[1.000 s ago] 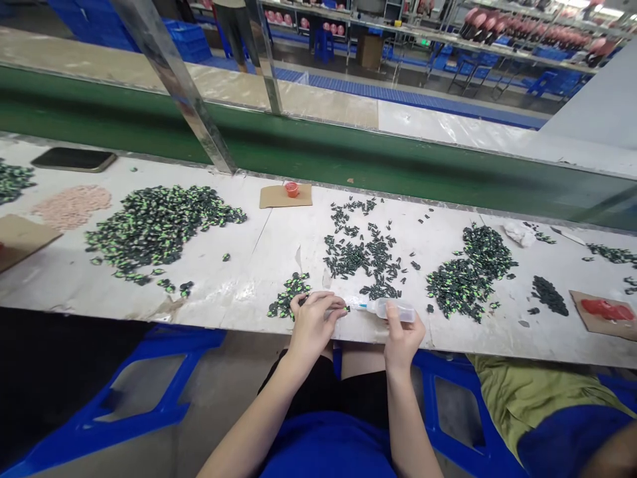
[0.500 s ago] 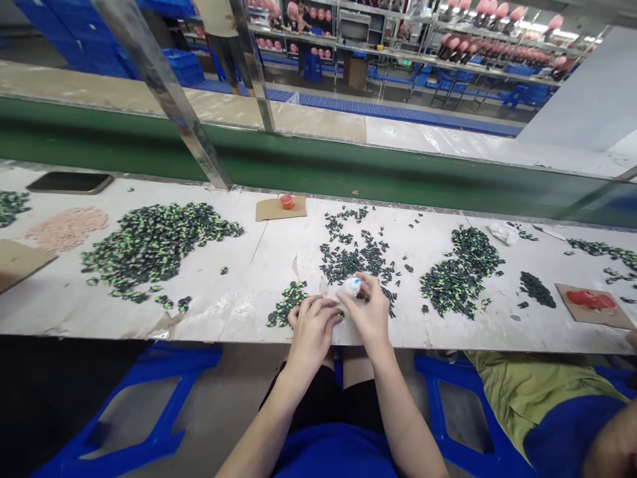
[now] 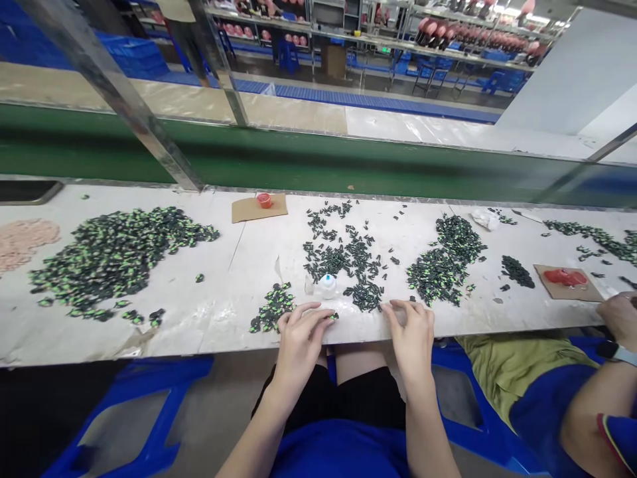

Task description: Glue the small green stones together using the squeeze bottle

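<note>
My left hand [image 3: 303, 332] pinches a small black-and-green piece [image 3: 334, 317] between thumb and fingertips, just above the table's front edge. To the right, my right hand [image 3: 412, 332] has thumb and forefinger close together at the near edge of a scatter of small black pieces [image 3: 367, 295]; what lies between those fingertips is too small to make out. A white bottle with a blue tip [image 3: 327, 285] rests on the table beyond my left hand. Left of that hand lies a small heap of black-and-green pieces [image 3: 273, 307].
A large black-and-green pile [image 3: 124, 255] spreads at left, near pinkish pieces [image 3: 24, 242]. Another pile [image 3: 440, 269] lies at right. Cardboard [image 3: 243, 211] carries a red cap-like container [image 3: 264, 200]. A co-worker's hand [image 3: 620, 318] is at far right, near cardboard with red items [image 3: 565, 277].
The white bottle has left my right hand and now rests on the table. My right hand has moved right to the black pieces. The view has shifted somewhat to the right.
</note>
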`<state>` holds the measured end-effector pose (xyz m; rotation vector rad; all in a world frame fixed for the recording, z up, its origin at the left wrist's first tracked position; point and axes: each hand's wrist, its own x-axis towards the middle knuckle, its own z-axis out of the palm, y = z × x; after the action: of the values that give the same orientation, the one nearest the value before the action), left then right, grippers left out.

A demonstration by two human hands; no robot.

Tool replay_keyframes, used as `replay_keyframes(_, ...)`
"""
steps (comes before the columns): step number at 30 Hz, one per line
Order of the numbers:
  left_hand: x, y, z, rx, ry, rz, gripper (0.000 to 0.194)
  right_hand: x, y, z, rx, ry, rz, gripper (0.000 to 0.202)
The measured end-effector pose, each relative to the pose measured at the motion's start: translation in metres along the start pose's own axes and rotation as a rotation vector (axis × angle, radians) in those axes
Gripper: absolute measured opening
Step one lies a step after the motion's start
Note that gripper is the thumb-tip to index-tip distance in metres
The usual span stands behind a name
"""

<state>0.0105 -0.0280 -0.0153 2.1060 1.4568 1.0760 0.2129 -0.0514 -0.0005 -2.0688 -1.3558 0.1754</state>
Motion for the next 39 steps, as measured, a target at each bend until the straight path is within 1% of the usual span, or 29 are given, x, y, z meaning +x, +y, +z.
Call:
replay_keyframes(3,0.002,0.007,0.003,-0.033,-0.016,0.006,0.019,0.0,0.004,0.005,0.019,-0.064,0.019,0.036)
replay_keyframes(6,0.002,0.011,0.002,-0.045,-0.038,-0.009,0.019,0.002,0.0,0.009,0.109,-0.064,0.026,0.035)
replay_keyframes(9,0.004,0.012,0.002,-0.051,-0.029,-0.036,0.02,0.002,-0.008,0.008,0.355,-0.101,0.115,0.032)
replay_keyframes(11,0.005,0.012,0.002,-0.067,-0.038,-0.047,0.02,0.0,-0.015,0.007,0.573,-0.194,0.202,0.03)
replay_keyframes(13,0.006,0.012,0.003,-0.089,-0.047,-0.054,0.021,-0.003,-0.022,0.008,0.741,-0.304,0.247,0.028)
replay_keyframes(14,0.006,0.012,0.003,-0.099,-0.048,-0.057,0.021,-0.005,-0.025,0.008,0.794,-0.343,0.249,0.026)
replay_keyframes(16,0.006,0.012,0.004,-0.117,-0.049,-0.063,0.022,-0.006,-0.031,0.01,0.858,-0.377,0.237,0.024)
replay_keyframes(20,0.005,0.01,0.006,-0.128,-0.042,-0.086,0.022,-0.005,-0.036,0.011,0.923,-0.377,0.213,0.019)
replay_keyframes(24,0.005,0.008,0.008,-0.102,-0.059,-0.116,0.02,-0.003,-0.033,0.017,0.877,-0.356,0.206,0.021)
replay_keyframes(27,0.006,0.005,0.012,-0.028,-0.013,-0.121,0.019,-0.003,-0.03,0.025,0.73,-0.305,0.182,0.026)
replay_keyframes(30,0.004,0.002,0.014,0.036,0.044,-0.103,0.017,-0.006,-0.025,0.024,0.537,-0.207,0.047,0.026)
replay_keyframes(32,0.003,-0.001,0.014,0.041,0.056,-0.098,0.017,-0.009,-0.022,0.018,0.432,-0.153,-0.031,0.025)
replay_keyframes(33,0.002,-0.002,0.014,0.034,0.055,-0.104,0.017,-0.011,-0.021,0.015,0.384,-0.135,-0.045,0.026)
replay_keyframes(36,0.0,-0.002,0.012,-0.009,0.045,-0.143,0.018,-0.02,-0.018,0.009,0.25,-0.129,-0.05,0.03)
replay_keyframes(39,0.0,0.0,0.012,-0.056,0.028,-0.168,0.019,-0.029,-0.017,0.013,0.167,-0.159,-0.088,0.032)
